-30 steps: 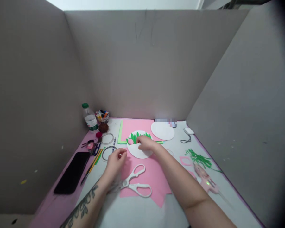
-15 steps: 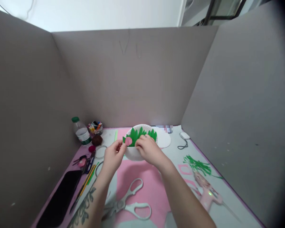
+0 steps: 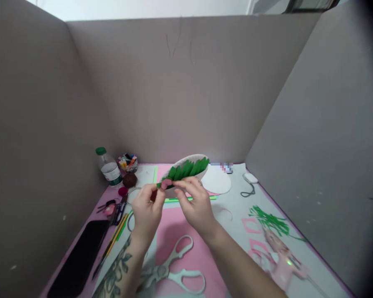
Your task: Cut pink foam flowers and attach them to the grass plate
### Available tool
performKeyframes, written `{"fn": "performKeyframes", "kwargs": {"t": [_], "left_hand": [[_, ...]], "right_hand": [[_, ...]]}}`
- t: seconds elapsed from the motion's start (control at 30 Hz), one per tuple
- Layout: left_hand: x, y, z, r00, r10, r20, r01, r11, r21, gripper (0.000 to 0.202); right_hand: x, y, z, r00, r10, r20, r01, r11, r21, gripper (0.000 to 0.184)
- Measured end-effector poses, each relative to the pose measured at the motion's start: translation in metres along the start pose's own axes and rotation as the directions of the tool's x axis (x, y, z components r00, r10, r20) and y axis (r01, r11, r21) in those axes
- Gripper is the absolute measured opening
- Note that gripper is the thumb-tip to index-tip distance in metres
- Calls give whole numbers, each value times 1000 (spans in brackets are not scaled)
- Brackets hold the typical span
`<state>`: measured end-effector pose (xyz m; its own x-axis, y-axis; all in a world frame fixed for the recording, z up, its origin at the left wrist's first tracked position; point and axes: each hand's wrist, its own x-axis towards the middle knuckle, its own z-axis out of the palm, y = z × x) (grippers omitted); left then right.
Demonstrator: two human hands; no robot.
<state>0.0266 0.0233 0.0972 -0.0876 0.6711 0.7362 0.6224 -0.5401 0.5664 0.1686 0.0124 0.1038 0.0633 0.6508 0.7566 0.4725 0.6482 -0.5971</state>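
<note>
A white paper plate, folded or cut into a pocket, is held up over the table at a tilt. Green paper grass fills its opening. At its left end sits a pink paper piece. My left hand pinches that end of the plate, thumb and fingers closed beside the pink piece. My right hand reaches in from the right, its index fingertip at the pink piece and its thumb apart below. Beneath both hands lies a pink sheet with white-handled scissors.
On the left are a bottle, a cup of markers, pencils and a black phone. To the right lie green paper strips, pink paper frames and a lit glue gun. Grey panels surround the table.
The plate has tipped so its opening shows more edge-on, its right end higher. My right hand has moved from the grass to the pink piece. The view has shifted slightly.
</note>
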Motion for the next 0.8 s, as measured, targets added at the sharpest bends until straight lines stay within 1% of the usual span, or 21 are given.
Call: {"fn": "performKeyframes", "kwargs": {"t": [0.17,0.3,0.4,0.53,0.67,0.7,0.73,0.77,0.8], "left_hand": [[-2,2,2,1000,0,-2,0,1000,-24,9],[-1,4,1,999,31,7,-31,999,-16,9],[-1,6,1,998,59,21,-59,998,-16,9],[-1,8,2,996,77,33,-77,997,-6,10],[1,7,0,998,36,46,-36,999,12,11],[2,7,-1,999,7,52,-7,1000,8,12],[3,6,-2,997,-36,62,36,999,-9,13],[4,4,-2,993,-91,78,94,995,-43,15],[5,3,-3,984,-151,99,160,983,-92,17]], "right_hand": [[1,-2,-2,1000,-23,-14,23,999,25,19],[1,-4,-2,1000,14,14,-15,997,76,15],[2,-5,-2,999,39,13,-40,995,91,13],[1,-6,0,999,31,19,-32,998,51,16],[1,-2,-7,999,-34,36,35,999,-16,22],[2,0,-11,999,-52,10,53,998,-39,23],[3,3,-15,998,-55,-43,52,996,-73,23],[5,7,-21,992,-38,-123,24,994,-111,23],[7,11,-26,976,1,-216,-33,989,-142,26]]}}
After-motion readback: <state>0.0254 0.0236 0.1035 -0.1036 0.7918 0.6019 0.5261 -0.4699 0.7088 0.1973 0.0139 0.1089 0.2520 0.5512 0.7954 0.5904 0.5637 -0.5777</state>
